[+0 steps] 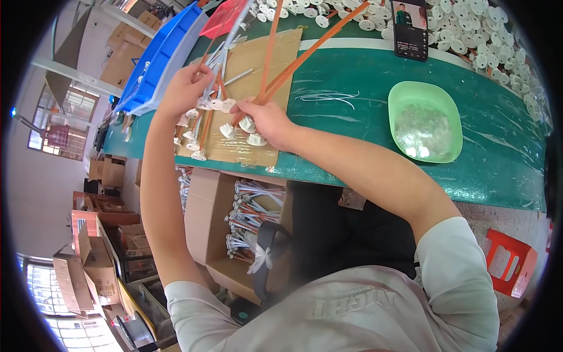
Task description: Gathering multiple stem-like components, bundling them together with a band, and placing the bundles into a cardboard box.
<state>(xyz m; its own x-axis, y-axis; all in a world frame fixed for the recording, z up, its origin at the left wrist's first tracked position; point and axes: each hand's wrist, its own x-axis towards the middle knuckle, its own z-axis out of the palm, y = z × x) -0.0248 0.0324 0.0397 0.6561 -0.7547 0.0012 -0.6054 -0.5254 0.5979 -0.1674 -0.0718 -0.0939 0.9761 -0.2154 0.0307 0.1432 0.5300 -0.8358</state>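
Raising the left hand (pixel 183 94) between ten and eleven o'clock of the view, curling its fingers inward and nearly together, and pinching with them some pale strips (pixel 224 56). Not being able to tell exactly the firmness of this left grip, because of hiding part of the contact behind the fingers. Placing the right hand (pixel 265 122) just beside it, at about four o'clock from the left one, and closing it with thumb and fingers clamped on long orange strips (pixel 288 73). Leaning these orange strips out of the grip toward twelve and one o'clock, well above the hand. Having white caps (pixel 226 105) in the narrow space between both hands, close to the right thumb, and seeing more of them below the right fingers, over a brown cardboard sheet (pixel 234 154) on the green table (pixel 363 73). Seeing thin white strands (pixel 328 96) at two o'clock from the right hand, and at three o'clock, well apart, a light green bowl (pixel 425 92) containing small clear pieces (pixel 419 126). Finding a phone (pixel 410 32) at twelve o'clock from the bowl, and at six o'clock from the right hand an open carton (pixel 202 211) holding capped strips (pixel 252 205).
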